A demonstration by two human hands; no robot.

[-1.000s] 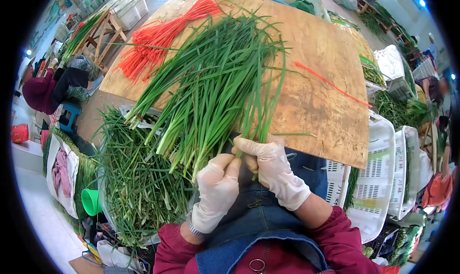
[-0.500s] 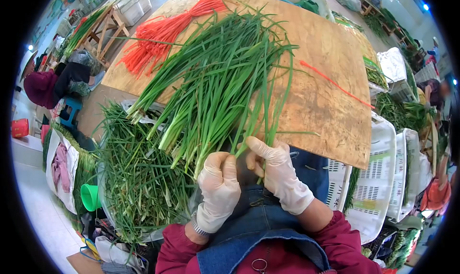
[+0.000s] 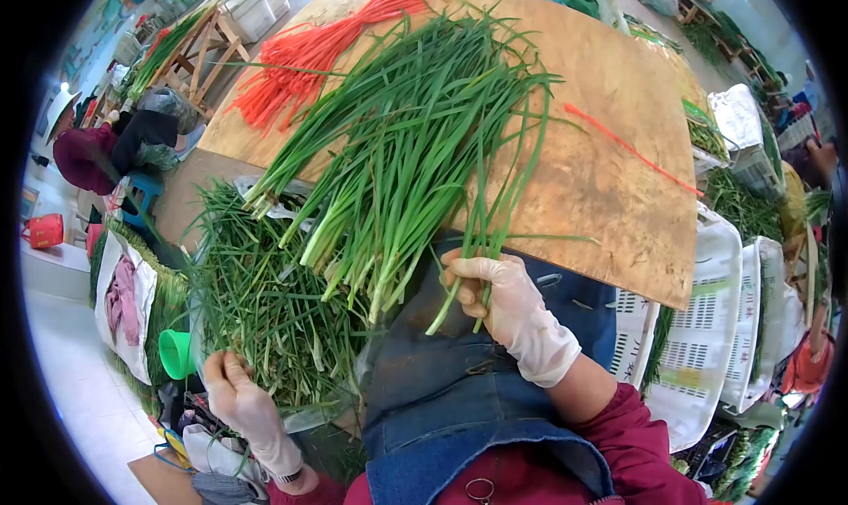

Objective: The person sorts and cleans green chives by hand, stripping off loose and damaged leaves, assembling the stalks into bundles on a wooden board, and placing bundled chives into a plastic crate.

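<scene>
White gloves cover both hands. My right hand [image 3: 499,297] is closed round a few green stalks [image 3: 474,240] near their pale lower ends, at the front edge of the wooden board [image 3: 609,169]. Down at the left, my left hand [image 3: 240,399] hangs beside the heap of loose leaves [image 3: 283,302]; its fingers are bent together, and anything between them is too small to name. A large pile of long green stalks [image 3: 415,143] lies on the board, pale ends toward me. Red ties [image 3: 327,50] lie in a bundle behind it, and a single red tie [image 3: 632,147] lies to the right.
White plastic crates [image 3: 698,328] stand at the right of the board. At the left are a green cup [image 3: 177,355] and a white sack [image 3: 126,306] with a pink cloth. A person [image 3: 88,156] sits at the far left; others are at the right edge.
My left hand has left the stalks beside my right hand and moved down and left, to the heap of loose leaves. My right hand still holds its stalks.
</scene>
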